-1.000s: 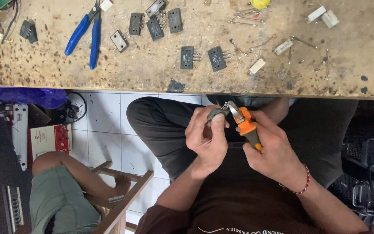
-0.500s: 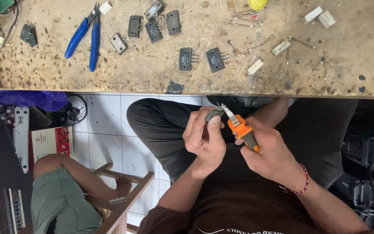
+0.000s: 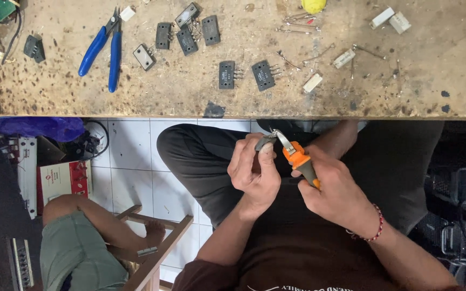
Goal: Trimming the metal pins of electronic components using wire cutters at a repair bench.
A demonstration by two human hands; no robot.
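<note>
Right hand [image 3: 333, 191] is wrapped tight around the orange-and-grey handles of a small pair of pliers [image 3: 297, 160], whose metal tip meets a small dark component [image 3: 265, 141]; that part is pinched between the thumb and fingers of the closed left hand [image 3: 253, 171], both just below the near edge of the wooden workbench [image 3: 200, 97]. On the workbench: blue-handled cutters [image 3: 103, 48] at far left, 2 black flat transistors [image 3: 246, 74] mid-bench directly above the hands, more black ones [image 3: 187, 32] beyond, white block resistors [image 3: 389, 19] at right. No containers visible.
</note>
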